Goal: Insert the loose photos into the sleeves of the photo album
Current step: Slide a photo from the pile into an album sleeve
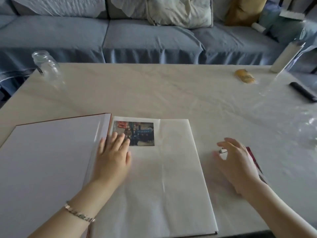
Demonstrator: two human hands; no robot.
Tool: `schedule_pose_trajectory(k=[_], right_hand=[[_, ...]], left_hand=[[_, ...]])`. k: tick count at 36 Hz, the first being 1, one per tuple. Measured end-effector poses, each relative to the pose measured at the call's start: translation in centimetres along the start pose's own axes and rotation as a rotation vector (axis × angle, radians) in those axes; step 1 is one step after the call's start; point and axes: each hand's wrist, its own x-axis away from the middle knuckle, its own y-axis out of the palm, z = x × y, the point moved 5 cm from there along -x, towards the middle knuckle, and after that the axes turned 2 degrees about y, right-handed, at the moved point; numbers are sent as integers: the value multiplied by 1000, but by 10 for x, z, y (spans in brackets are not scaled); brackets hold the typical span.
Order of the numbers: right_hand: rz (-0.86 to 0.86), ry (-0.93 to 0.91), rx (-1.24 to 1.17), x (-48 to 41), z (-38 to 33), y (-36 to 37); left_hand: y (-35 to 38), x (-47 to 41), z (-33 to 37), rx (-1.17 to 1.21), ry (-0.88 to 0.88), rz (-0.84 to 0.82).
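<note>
Album open on the counter, one hand flat on its page

Photo album (51,160) lies open near the front edge of the counter (154,93), its left leaf blank and pale, its right leaf covered by a white, creased sheet. A single photo (139,133) sits in the upper left corner of the right leaf, close beside the spine; whether it lies inside a sleeve or on top of the sheet cannot be told.

The left hand (111,158) rests palm down on the right leaf next to the spine, its grip spread, fingers straight, their tips touching the lower left corner of the photo. A chain bracelet (79,213) circles that wrist.

The right hand (238,162) is just beside the album's right edge, blurred, fingers and thumb curved around a small white item (223,153). Whether its grip pinches that item or only hovers over it cannot be told. A dark red flat thing (253,158) shows under the hand.

Farther back on the counter stand a clear glass jar (45,66) at the left and a white roll (283,57) at the right, with a yellow packet (245,76), a black remote (302,91) and crumpled clear film (291,117) near it. A blue-grey sofa (145,36) with cushions lies behind.
</note>
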Motion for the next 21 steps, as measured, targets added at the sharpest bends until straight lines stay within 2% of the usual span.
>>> schedule_pose_trajectory(k=[4, 6, 10, 17, 21], right_hand=[[-100, 74, 349, 19, 46, -1], [-114, 95, 437, 27, 59, 6], [70, -35, 414, 34, 65, 15], [95, -200, 402, 34, 58, 17], [93, -224, 275, 36, 52, 5]], left_hand=[[3, 1, 10, 66, -1, -17], [0, 0, 16, 108, -1, 6], [-15, 2, 30, 233, -15, 70], [-34, 5, 48, 409, -4, 68], [-42, 7, 57, 476, 9, 59]])
